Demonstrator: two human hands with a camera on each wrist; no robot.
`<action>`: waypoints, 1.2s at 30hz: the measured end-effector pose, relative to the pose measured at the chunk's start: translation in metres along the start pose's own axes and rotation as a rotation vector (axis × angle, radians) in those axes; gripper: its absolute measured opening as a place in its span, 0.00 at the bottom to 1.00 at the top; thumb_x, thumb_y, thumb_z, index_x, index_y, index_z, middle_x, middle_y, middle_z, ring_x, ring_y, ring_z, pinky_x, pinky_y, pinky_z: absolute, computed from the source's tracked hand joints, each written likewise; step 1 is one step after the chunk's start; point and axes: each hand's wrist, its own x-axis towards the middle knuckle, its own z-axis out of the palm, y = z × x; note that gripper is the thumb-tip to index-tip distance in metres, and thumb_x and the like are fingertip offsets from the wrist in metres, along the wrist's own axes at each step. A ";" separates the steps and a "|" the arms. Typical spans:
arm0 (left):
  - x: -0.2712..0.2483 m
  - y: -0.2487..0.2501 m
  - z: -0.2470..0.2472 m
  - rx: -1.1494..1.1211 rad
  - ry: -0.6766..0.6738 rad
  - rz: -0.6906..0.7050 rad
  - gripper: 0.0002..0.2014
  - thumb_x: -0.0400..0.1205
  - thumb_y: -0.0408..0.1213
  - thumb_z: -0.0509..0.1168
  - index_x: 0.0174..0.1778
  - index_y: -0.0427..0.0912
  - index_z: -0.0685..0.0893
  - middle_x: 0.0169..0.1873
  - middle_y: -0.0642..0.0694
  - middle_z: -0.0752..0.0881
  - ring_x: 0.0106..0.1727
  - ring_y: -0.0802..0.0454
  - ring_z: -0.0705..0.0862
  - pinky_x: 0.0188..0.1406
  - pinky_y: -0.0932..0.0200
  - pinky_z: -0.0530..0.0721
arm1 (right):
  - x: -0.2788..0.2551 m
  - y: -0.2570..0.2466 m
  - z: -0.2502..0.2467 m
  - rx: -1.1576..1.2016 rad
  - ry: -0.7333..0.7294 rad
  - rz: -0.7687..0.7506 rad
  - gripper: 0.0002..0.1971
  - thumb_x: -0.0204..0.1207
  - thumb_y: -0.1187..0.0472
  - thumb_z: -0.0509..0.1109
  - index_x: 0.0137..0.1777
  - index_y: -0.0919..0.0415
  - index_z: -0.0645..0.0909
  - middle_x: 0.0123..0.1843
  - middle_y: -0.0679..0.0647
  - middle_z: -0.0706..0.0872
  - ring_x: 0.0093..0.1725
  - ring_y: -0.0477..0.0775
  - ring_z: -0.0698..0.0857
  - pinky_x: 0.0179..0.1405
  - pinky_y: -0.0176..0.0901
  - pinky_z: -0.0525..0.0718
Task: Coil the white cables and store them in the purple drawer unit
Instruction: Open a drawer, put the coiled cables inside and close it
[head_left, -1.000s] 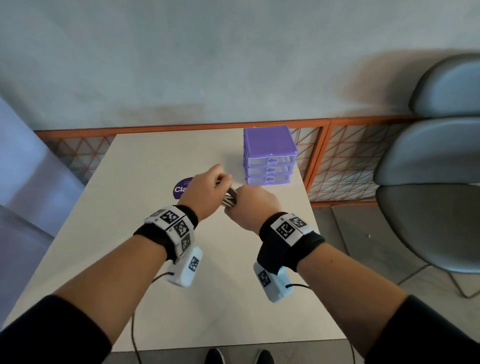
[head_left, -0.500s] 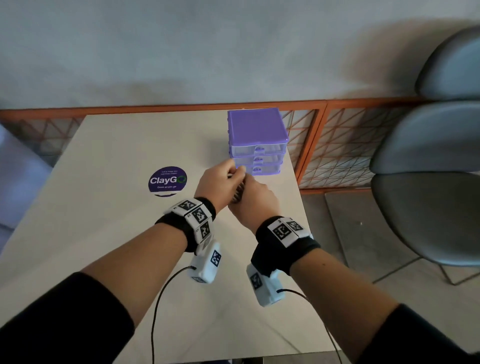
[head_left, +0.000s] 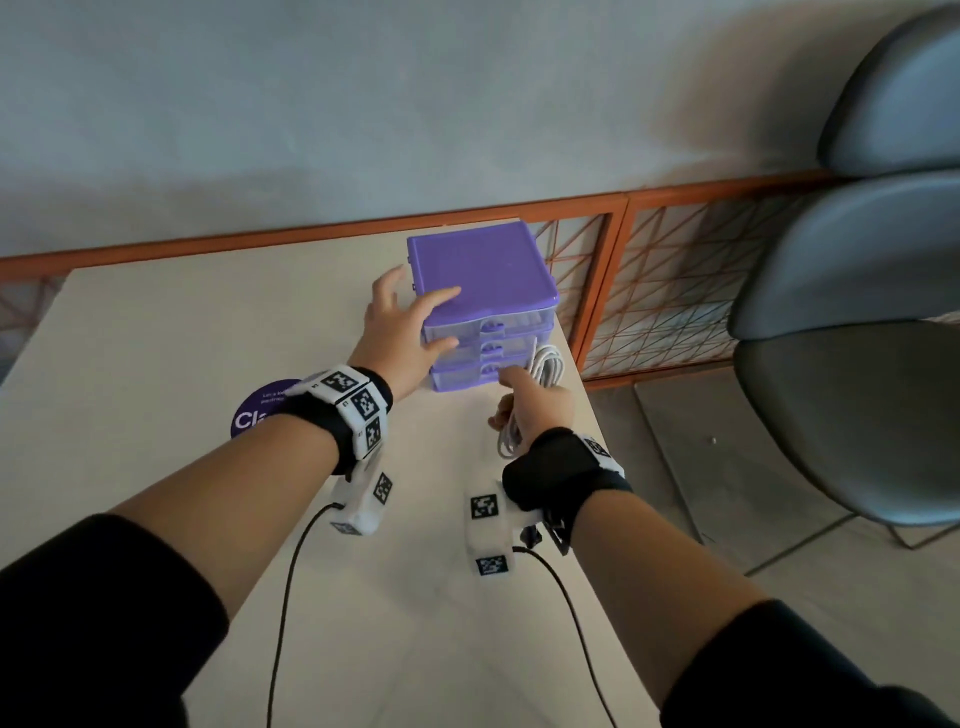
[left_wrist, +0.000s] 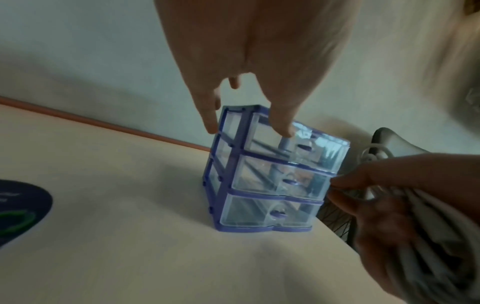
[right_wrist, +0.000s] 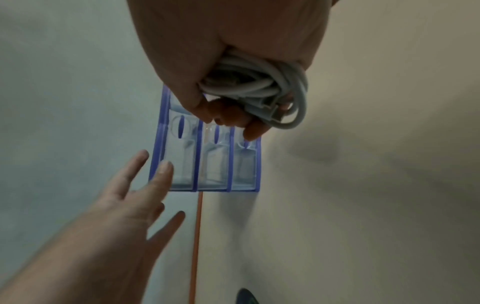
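Observation:
The purple drawer unit (head_left: 483, 275) stands at the table's far right, its three clear drawers pushed in. My left hand (head_left: 410, 322) rests on its top left corner with fingers spread and straight; in the left wrist view two fingertips (left_wrist: 284, 128) touch the upper frame of the drawer unit (left_wrist: 272, 176). My right hand (head_left: 535, 410) grips the coiled white cable (head_left: 545, 364) in front of the lower drawers, with its index finger reaching out to the bottom drawer's handle. The right wrist view shows the cable (right_wrist: 259, 88) bunched in my curled fingers before the unit (right_wrist: 207, 162).
A round purple sticker (head_left: 254, 415) lies on the beige table (head_left: 156, 338), partly under my left wrist. The table's right edge runs just beside the unit. An orange mesh railing (head_left: 649, 280) and grey chairs (head_left: 857, 322) stand beyond it.
My hands have come apart. The left hand has let go of the cable and moved onto the drawer unit. The right hand has carried the coil up to the lower drawers.

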 end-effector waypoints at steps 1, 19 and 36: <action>0.005 -0.001 0.001 -0.032 -0.055 -0.019 0.29 0.77 0.38 0.73 0.74 0.58 0.76 0.83 0.39 0.50 0.83 0.38 0.58 0.80 0.55 0.58 | 0.006 -0.003 0.005 0.047 0.002 0.022 0.10 0.71 0.64 0.71 0.31 0.66 0.78 0.23 0.59 0.76 0.16 0.55 0.73 0.22 0.41 0.77; 0.009 -0.028 0.006 -0.126 -0.066 0.040 0.25 0.81 0.39 0.68 0.73 0.64 0.75 0.54 0.45 0.70 0.51 0.55 0.74 0.61 0.72 0.66 | 0.024 0.030 0.053 0.365 0.104 0.165 0.13 0.67 0.61 0.75 0.26 0.61 0.77 0.22 0.53 0.78 0.20 0.51 0.78 0.28 0.41 0.79; 0.010 -0.024 0.005 -0.153 -0.101 -0.023 0.25 0.79 0.41 0.70 0.70 0.69 0.76 0.59 0.37 0.74 0.42 0.45 0.83 0.67 0.53 0.79 | -0.066 0.068 -0.020 0.076 0.140 -0.200 0.22 0.65 0.42 0.77 0.43 0.61 0.82 0.33 0.55 0.83 0.29 0.52 0.80 0.32 0.40 0.81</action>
